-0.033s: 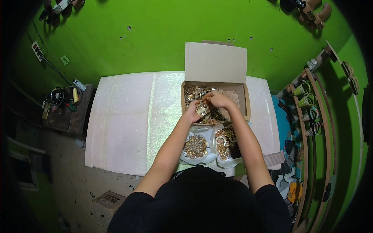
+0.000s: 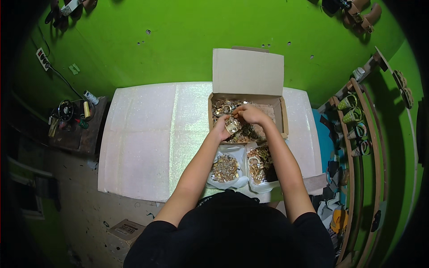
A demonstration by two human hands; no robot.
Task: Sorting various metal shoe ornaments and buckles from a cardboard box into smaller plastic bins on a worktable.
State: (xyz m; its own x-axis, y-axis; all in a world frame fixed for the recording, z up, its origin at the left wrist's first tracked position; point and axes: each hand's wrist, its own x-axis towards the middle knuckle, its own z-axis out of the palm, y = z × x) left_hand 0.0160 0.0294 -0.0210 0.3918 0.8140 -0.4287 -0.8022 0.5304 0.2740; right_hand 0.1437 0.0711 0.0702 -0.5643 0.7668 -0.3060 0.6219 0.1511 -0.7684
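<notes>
Over an open cardboard box (image 2: 284, 117), my two hands are close together. My left hand (image 2: 220, 127) is cupped around several gold-coloured metal buckles (image 2: 232, 127). Just to its right, my right hand (image 2: 251, 115) has its fingertips pinched together at the upper edge of that handful; what lies between them is too small to make out. Loose metal pieces (image 2: 220, 107) fill the box's left and middle. Nearer to me, a white plastic-lined container (image 2: 242, 175) holds small shiny pieces, and a second lined container (image 2: 259, 188) beside it holds larger gold pieces, partly behind my right forearm.
The box's lid (image 2: 248, 71) stands raised before the green wall. A white shimmering sheet covers the table (image 2: 138, 138). At the left stands a small dark table (image 2: 82, 138) with thread spools. A wooden rack (image 2: 351, 178) with sandals rises at the right, beside piled scraps (image 2: 333, 201).
</notes>
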